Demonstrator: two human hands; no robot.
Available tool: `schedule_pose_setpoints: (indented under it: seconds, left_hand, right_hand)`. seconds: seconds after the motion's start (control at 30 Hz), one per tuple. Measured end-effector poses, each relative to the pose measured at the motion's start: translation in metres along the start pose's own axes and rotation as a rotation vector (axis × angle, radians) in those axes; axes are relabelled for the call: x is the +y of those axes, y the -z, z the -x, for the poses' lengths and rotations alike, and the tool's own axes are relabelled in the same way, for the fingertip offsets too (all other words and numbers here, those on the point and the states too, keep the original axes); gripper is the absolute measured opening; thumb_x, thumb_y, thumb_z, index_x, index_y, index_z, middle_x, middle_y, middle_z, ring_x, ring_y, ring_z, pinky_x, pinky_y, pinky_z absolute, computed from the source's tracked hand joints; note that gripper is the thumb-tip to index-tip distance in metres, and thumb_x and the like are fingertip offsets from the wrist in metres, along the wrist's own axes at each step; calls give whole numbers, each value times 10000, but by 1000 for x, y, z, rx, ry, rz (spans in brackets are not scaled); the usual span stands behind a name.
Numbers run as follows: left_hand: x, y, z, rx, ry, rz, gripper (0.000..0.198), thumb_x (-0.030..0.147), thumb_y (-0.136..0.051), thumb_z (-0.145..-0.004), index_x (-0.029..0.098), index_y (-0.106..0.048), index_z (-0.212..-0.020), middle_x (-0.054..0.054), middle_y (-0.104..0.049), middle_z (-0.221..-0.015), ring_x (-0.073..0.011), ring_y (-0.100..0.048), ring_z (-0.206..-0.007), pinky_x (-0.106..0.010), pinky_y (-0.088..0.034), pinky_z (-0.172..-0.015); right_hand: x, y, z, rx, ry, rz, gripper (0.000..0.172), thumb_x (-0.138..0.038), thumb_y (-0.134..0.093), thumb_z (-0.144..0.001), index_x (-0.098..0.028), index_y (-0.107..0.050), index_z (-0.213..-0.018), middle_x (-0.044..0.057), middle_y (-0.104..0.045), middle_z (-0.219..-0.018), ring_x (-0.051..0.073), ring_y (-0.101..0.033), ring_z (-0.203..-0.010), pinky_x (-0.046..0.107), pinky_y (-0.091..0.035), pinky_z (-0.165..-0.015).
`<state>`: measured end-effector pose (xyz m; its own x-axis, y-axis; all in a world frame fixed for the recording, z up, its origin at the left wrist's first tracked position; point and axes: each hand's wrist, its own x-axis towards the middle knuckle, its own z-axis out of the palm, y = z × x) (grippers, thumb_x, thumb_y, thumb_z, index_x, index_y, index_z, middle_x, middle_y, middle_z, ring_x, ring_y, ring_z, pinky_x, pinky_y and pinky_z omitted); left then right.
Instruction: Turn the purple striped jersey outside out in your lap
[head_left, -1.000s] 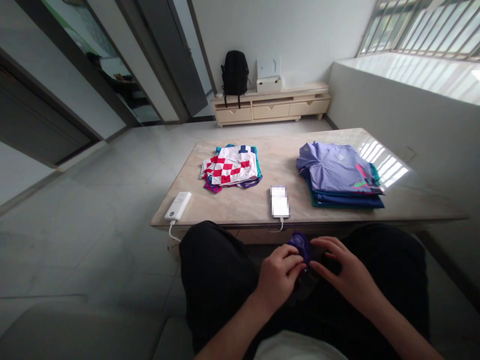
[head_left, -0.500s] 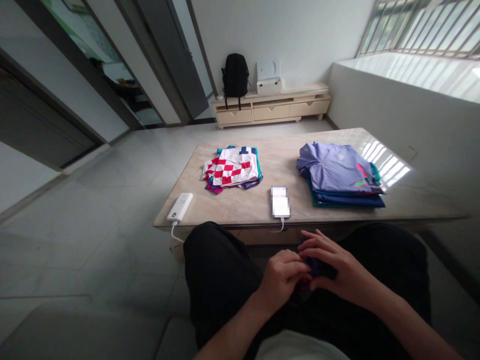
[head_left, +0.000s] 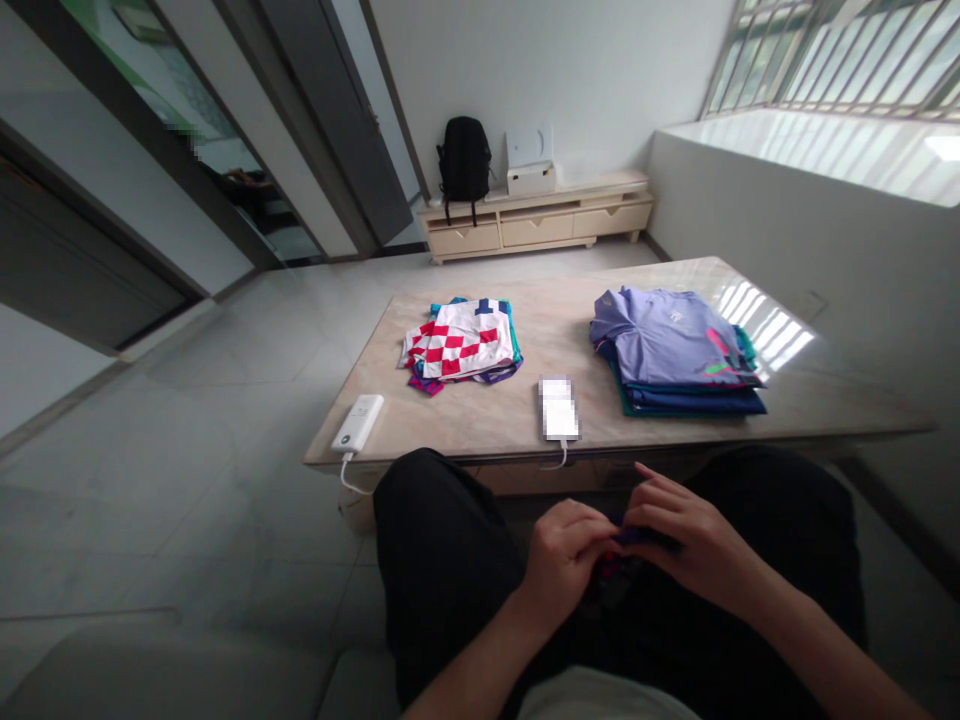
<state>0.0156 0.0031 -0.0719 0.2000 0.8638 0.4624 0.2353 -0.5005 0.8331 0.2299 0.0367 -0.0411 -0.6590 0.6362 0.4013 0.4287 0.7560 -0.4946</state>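
I sit with both hands together over my lap, below the table's near edge. My left hand [head_left: 562, 555] is curled into a pinch against a small dark purple object [head_left: 626, 538]. My right hand [head_left: 686, 545] covers that object from the right, fingers bent round it, so little of it shows. On the marble table [head_left: 517, 410] lie a red-and-white checked shirt pile [head_left: 461, 345] on the left and a stack of folded lilac and blue shirts [head_left: 679, 350] on the right.
A phone [head_left: 559, 408] lies near the table's front edge with a white cable. A white power bank [head_left: 358, 423] sits at the front left corner. A low cabinet [head_left: 536, 215] with a black backpack [head_left: 463, 158] stands against the far wall.
The purple object, visible above my fingers a second ago, has sunk between my hands and is mostly covered. My right hand's fingers have closed over it.
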Motion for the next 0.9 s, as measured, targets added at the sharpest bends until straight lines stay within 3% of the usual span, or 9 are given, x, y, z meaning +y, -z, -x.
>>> schedule_pose_setpoints:
  seconds: [0.17,0.3,0.47,0.63,0.7,0.77,0.83,0.9]
  left_hand:
    - [1,-2,-1,39,57,72,70,250,-735,-914,192,-771,-931,-46,-753,-886,-173,-683,-862,-271,-521,-817]
    - [-2,-3,1,-41,60,95,315,304,-830,-831,195,-721,-1105,-66,-743,-1042,-210,-680,-982,-311,-520,-894]
    - [-2,-8,2,-77,40,36,249,131,-684,-899,201,-664,-1137,-65,-715,-1090,-205,-665,-1033,-325,-516,-935]
    - [-2,-5,-4,65,32,-1,272,16,-601,-869,212,-664,-1046,-43,-700,-1040,-190,-656,-1000,-322,-511,-919]
    - [0,0,-8,113,4,-22,268,11,-593,-853,207,-655,-1024,-44,-683,-1014,-193,-643,-976,-327,-507,-905]
    - [2,3,-12,118,-7,-29,267,21,-582,-844,201,-637,-1034,-49,-659,-1011,-199,-627,-972,-333,-501,-900]
    - [4,4,-14,74,20,-16,310,23,-548,-844,198,-617,-1091,-56,-638,-1040,-199,-616,-982,-328,-497,-896]
    - [3,2,-15,-5,64,-7,360,15,-517,-838,196,-609,-1135,-66,-627,-1081,-201,-609,-1011,-324,-491,-903]
  right_hand:
    - [-2,2,-1,48,4,-51,62,-198,-687,-937,-215,-629,-950,-1,-620,-867,125,-633,-844,495,-389,-1210]
    - [-6,6,-4,54,7,-87,103,-148,-667,-931,-225,-633,-991,7,-633,-906,132,-633,-884,493,-394,-1204]
    - [-9,10,-5,59,28,-49,171,-126,-643,-930,-232,-625,-1063,40,-643,-1010,158,-646,-989,477,-417,-1196]
    - [-8,9,0,45,-4,21,159,-156,-600,-962,-224,-591,-1106,59,-682,-1060,191,-675,-1082,421,-476,-1146]
    - [-8,9,1,77,0,65,146,-172,-589,-974,-217,-576,-1112,60,-706,-1019,212,-686,-1109,378,-522,-1069]
    - [-8,11,1,110,7,95,127,-181,-576,-985,-212,-569,-1108,61,-709,-959,204,-711,-996,303,-568,-881]
    - [-9,15,-2,119,8,94,105,-179,-564,-994,-211,-570,-1094,43,-684,-869,159,-683,-774,247,-522,-691]
    - [-10,21,-5,128,7,88,89,-176,-563,-996,-211,-583,-1076,25,-662,-815,126,-630,-662,226,-460,-607]
